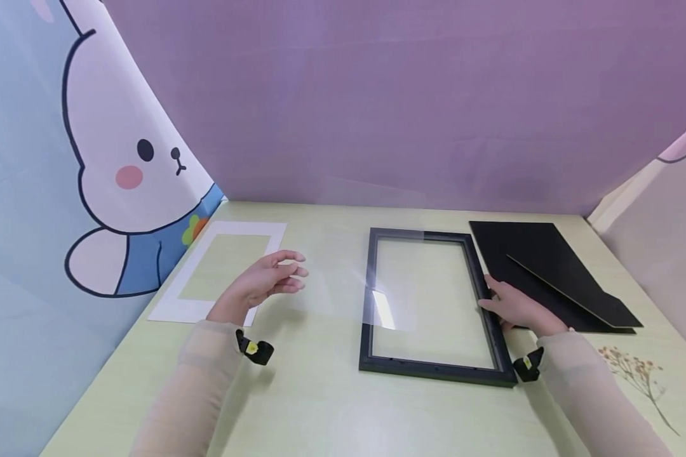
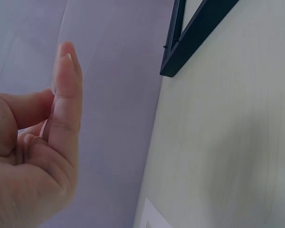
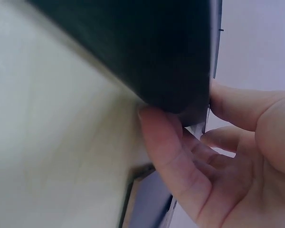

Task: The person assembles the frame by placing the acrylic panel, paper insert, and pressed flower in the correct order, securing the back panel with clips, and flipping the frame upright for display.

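A clear, thin sheet hangs over the left part of a black picture frame, a bright glare streak on it. My left hand pinches its left edge between thumb and fingers; the sheet is hard to make out there. In the left wrist view the thumb meets the fingers, and a corner of the frame shows beyond. My right hand grips the right side of the frame. In the right wrist view, a finger reaches beneath the frame's edge while the thumb lies against its other side.
A white mat board with a cut-out window lies at the left on the pale table. Two black boards overlap to the right of the frame. A dried flower sprig lies at the front right. Cloth walls surround the table.
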`<state>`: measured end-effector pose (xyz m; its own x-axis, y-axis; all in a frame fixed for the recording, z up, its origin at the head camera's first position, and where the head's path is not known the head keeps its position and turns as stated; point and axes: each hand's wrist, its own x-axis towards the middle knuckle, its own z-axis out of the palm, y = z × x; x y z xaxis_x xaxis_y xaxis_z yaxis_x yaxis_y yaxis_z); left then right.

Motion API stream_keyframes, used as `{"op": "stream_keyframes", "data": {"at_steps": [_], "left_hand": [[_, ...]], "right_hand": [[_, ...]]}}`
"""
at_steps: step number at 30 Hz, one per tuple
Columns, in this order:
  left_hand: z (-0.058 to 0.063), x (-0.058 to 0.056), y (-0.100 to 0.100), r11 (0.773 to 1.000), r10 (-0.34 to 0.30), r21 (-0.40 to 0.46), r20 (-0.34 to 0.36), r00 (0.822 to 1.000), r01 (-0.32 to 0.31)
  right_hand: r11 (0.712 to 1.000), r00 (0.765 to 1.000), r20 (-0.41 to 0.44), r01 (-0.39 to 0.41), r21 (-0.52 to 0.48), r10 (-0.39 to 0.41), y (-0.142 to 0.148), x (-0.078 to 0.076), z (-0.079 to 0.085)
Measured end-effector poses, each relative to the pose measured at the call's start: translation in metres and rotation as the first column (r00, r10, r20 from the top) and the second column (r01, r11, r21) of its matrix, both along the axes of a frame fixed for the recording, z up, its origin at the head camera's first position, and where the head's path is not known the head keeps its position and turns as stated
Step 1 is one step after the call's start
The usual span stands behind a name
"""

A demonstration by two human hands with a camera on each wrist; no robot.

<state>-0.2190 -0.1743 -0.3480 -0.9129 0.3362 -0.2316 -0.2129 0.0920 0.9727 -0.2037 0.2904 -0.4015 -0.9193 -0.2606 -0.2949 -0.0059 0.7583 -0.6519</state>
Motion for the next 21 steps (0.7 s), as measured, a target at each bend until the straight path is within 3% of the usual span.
{"op": "stream_keyframes", "data": {"at_steps": [21], "left_hand": [[-0.004,-0.003,0.026,0.998,-0.045,0.037,0.003,0.999,0.045]], "right_hand": [[0.998,0.999,-0.014,0.036,-0.056,-0.037,0.004,0.003,-0.005]]}}
